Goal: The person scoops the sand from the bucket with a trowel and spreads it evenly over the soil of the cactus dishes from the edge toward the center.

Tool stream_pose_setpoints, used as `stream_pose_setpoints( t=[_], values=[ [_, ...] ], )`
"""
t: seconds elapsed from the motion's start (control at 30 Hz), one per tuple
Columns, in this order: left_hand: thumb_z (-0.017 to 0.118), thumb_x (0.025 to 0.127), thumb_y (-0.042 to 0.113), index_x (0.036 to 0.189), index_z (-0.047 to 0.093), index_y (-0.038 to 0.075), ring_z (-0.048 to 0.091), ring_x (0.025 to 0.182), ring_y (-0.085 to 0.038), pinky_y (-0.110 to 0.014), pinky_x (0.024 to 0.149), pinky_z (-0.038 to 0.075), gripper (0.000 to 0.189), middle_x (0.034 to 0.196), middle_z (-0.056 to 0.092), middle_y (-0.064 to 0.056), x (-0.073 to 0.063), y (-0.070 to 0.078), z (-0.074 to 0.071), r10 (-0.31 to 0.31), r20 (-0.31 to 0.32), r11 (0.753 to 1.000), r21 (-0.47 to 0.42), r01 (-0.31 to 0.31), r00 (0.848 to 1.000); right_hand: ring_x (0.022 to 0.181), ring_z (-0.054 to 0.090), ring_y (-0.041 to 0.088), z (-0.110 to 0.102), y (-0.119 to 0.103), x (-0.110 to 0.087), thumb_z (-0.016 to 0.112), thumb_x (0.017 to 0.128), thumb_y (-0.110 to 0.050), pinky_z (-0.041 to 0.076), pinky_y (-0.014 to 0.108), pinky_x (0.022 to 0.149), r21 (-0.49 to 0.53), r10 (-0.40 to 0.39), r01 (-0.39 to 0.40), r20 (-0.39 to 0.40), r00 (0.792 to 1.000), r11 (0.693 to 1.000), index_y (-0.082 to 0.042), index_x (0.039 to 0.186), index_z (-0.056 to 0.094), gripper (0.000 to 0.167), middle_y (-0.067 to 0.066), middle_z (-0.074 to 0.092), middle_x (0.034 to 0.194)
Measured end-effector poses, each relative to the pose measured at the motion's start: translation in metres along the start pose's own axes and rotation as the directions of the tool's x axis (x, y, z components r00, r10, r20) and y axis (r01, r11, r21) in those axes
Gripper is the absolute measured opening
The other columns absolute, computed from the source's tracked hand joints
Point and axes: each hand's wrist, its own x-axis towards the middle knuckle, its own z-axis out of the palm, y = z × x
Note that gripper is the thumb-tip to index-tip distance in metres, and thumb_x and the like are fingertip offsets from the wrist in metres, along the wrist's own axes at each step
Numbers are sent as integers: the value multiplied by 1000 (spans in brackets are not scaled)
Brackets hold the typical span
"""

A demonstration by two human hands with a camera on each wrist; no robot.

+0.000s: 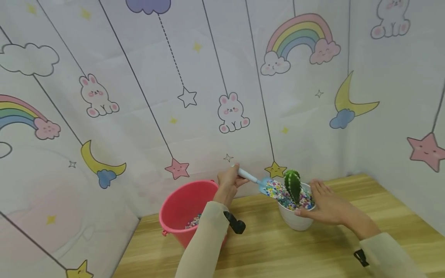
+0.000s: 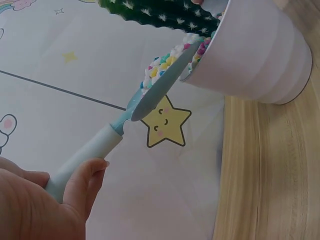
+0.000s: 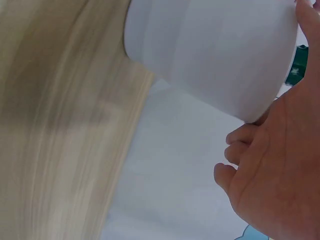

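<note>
Pale backdrop (image 1: 208, 143) w/ cartoon prints, across upper frame and down both sides; wood-grain table (image 1: 257, 247), along bottom of frame; pink-red bucket (image 1: 174, 210), lower ctr-left, w/ multicolored beads (image 1: 193, 221) inside; white pot (image 1: 297, 222), lower ctr-right, upright on table; R hand (image 1: 325, 204), right of ctr, holding pot at rim, thumb to near side, other fingers close together along far right side; L hand (image 1: 228, 181), just below ctr, fingers clamped on handle of lt.-blue scoop (image 1: 248, 177), blade loaded and tilted toward pot's left rim; green cactus (image 1: 292, 183), right of ctr, standing in pot amid beads. Progress, as judged: cactus already in place, beads around base to approx. rim level; left, scoopful on blade, not yet all in pot, plus remaining beads in bucket; cannot tell how many needed. Hidden or unclear: part of bucket wall, behind cream sleeve (image 1: 199, 243); bead depth in bucket; cactus base, under beads; cactus top, cut off in L-wrist view; pot mouth, mostly out of R-wrist view, w/ only a sliver of cactus; blade-to-rim contact, cannot tell; individual bead shapes, too small in head view.
</note>
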Motion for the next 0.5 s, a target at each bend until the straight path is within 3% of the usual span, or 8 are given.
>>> stream_pose_setpoints(
  t=[0.33,0.5],
  values=[
    [70,103,27,123,65,-8,79,68,-20,-34,76,68,41,85,68,-15,0,0,1,27,-11,999,28,-26,1000,150,20,67,-3,-5,0,63,90,-76,26,74,125,-18,-19,19,5,1000,1000,27,151,25,125,51,20,159],
    [70,103,27,124,63,-8,78,64,-19,-34,75,67,42,83,67,-14,0,-2,1,32,-27,999,42,-31,999,151,18,66,-5,-1,0,65,91,-71,24,76,125,36,-44,43,26,999,998,24,154,21,122,49,18,161]
  ],
)
